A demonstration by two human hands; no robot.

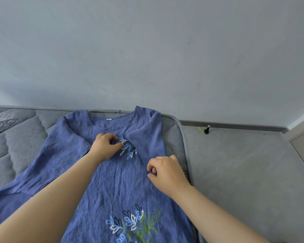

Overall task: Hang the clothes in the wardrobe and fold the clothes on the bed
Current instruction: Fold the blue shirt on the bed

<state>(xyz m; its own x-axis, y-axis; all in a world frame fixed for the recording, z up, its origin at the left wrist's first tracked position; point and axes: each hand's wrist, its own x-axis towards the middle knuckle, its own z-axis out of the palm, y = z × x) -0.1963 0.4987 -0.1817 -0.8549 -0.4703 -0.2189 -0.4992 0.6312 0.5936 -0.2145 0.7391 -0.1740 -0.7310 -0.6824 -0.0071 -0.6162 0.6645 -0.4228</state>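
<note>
My right hand (165, 170), near the bed's (25, 137) right edge, has its grip pinched on the folded-in side of the blue dress (116, 181), I judge to keep that fold flat. Farther up, my left hand (106, 144) pinches chest cloth beside the leaf print (128, 149). The dress lies spread toward the far right corner.

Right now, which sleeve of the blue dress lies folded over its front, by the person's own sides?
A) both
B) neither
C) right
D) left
C: the right sleeve lies folded over the chest of the blue dress; the left sleeve lies spread flat on the mattress.
</note>
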